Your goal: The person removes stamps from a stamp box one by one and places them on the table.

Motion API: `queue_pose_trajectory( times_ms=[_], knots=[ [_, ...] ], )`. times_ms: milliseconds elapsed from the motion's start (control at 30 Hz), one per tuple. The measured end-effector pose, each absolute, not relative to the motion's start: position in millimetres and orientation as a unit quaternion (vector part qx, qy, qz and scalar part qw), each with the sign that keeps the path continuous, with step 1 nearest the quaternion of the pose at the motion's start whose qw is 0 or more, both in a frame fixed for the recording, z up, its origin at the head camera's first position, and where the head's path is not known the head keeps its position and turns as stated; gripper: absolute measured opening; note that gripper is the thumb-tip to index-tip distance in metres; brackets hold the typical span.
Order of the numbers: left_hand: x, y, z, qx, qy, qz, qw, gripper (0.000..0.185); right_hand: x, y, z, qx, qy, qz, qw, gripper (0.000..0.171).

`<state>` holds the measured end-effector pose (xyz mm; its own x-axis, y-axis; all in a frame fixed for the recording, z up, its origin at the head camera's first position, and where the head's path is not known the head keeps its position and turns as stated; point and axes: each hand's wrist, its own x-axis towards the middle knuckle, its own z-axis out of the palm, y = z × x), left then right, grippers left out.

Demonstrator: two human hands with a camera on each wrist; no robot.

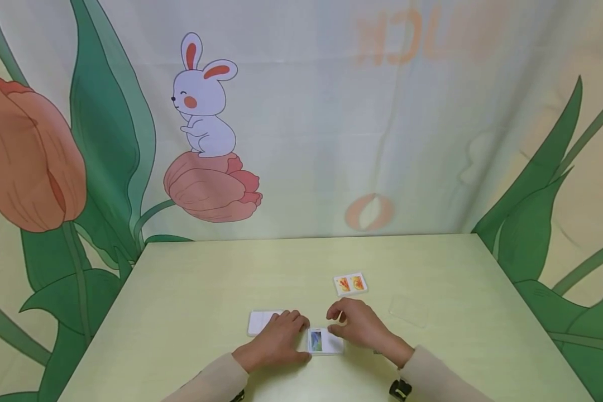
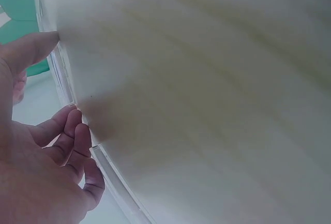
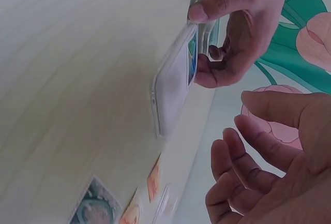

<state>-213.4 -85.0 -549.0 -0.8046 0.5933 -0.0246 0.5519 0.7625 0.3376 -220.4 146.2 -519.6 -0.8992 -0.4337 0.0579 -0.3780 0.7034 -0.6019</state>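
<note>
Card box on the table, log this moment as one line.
left hand: grips card box | right hand: beside box, holds nothing | orange cards: face up beyond hands | clear lid: right, apart

Only faint mirrored orange lettering shows on the backdrop cloth (image 1: 432, 33), not legible.

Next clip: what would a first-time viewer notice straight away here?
Both hands meet at the near edge of the pale green table: the left hand grips a clear box with a picture card, while the right hand hovers just beside it, fingers loosely curled. Farther out lies a card with orange pictures, and a white card sits left of the hands. Behind, a backdrop with a rabbit on a tulip fills the view.
</note>
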Motion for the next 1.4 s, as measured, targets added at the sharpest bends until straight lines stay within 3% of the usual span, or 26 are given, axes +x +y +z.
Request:
queue_pose_trajectory(
  times_ms=[1400],
  knots=[
    [-211, -83, -547, 0.304, 0.938, 0.159, 0.06, 0.053, -222, 117, -542, -0.192, 0.953, -0.226, 0.062, 0.014]
  ],
)
